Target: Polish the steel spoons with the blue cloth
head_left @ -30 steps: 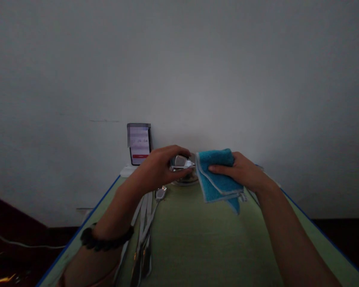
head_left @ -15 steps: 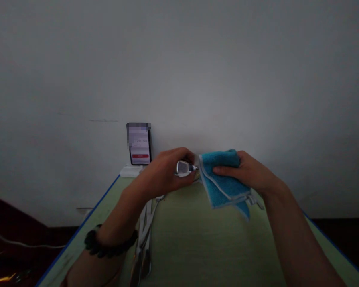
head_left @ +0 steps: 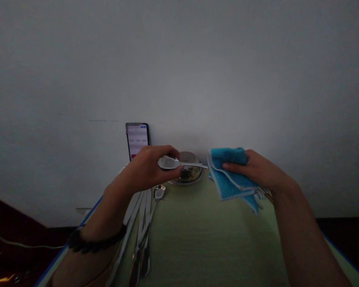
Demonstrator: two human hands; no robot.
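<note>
- A pale wall fills the back
- A green surface runs up to it
- Long metal cutlery lies on its left side
- A blue cloth, folded, is gripped by the right hand
- The left hand pinches a utensil's head
- A round metal dish sits behind
- A phone stands propped near the wall
- The metal utensil spans between both hands, its shank entering the cloth

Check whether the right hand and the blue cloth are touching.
Touching. The head view shows it: the right hand grips the folded blue cloth, its thumb lying across the cloth's front.
</note>
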